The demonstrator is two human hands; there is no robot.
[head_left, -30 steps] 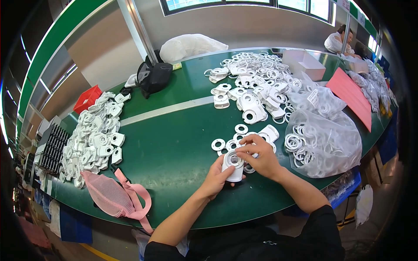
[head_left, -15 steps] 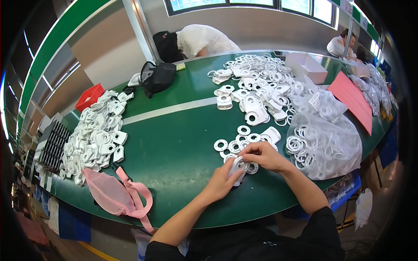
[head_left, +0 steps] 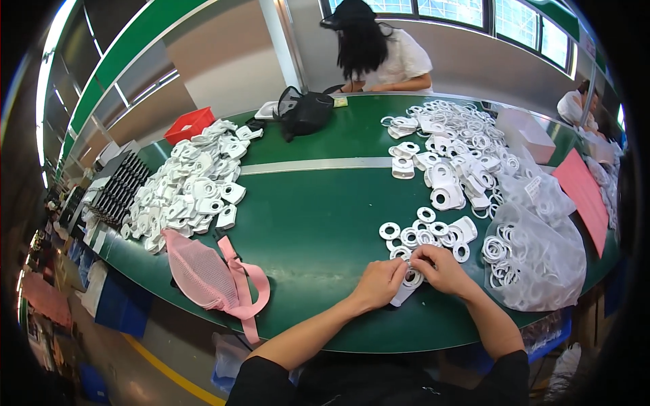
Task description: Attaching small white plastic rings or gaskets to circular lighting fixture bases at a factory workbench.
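White plastic rings (head_left: 425, 236), smooth; green table (head_left: 318, 216) matt.

This looks like a factory assembly workshop: a long green worktable (head_left: 318, 216) carries heaps of identical white plastic parts (head_left: 189, 189), another worker (head_left: 382, 54) stands at its far edge, and what seem storage racks (head_left: 115, 189) sit left of it.

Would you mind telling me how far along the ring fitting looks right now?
Done, it seems: a big pile of white pieces on the left. In hand: the left hand and right hand press a ring onto one white piece. Left: loose rings nearby and a clear bag of rings.
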